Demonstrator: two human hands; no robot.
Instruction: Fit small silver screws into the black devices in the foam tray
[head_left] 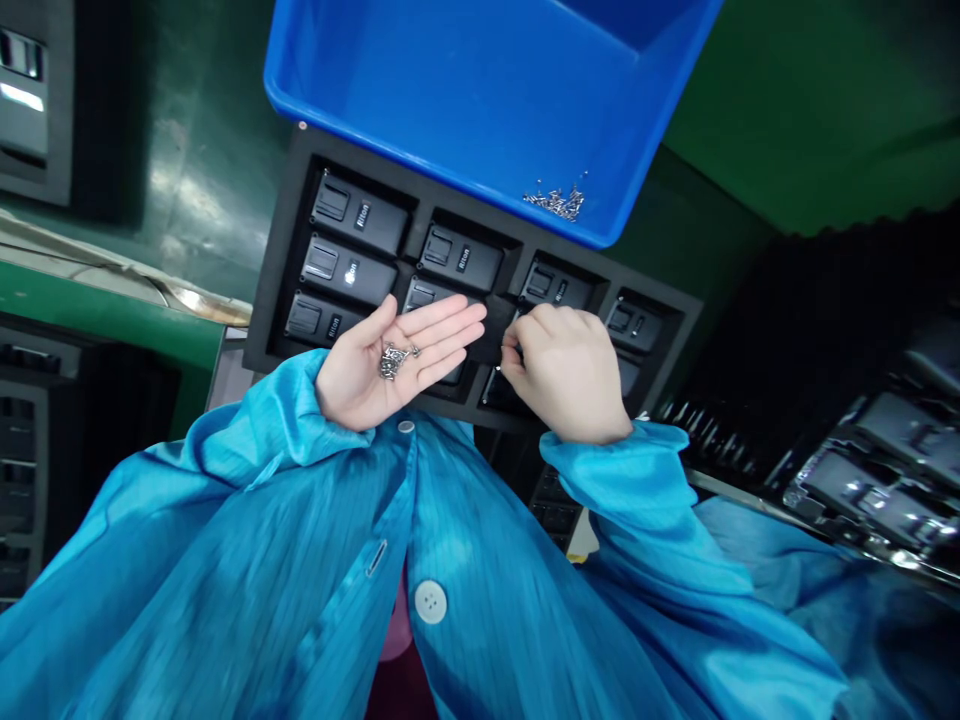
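Small metal screws (392, 361) lie in a little heap on the palm of my left hand (382, 365), which is turned up with its fingers stretched flat. My right hand (566, 365) is closed in a pinch, thumb against bent fingers, over the middle right of a black foam tray (271, 290). Whatever sits between those fingertips is too small or hidden to make out. Several black box-shaped devices marked "Riton" (360, 215) rest in the tray's compartments. Both hands cover part of the lower row.
Beyond the tray stands a blue plastic bin (450, 90), with a pile of loose screws (559, 203) in its near right corner. More dark trays (22, 440) are at the left. Other devices (877, 490) lie at the right. The worktop (202, 180) is green.
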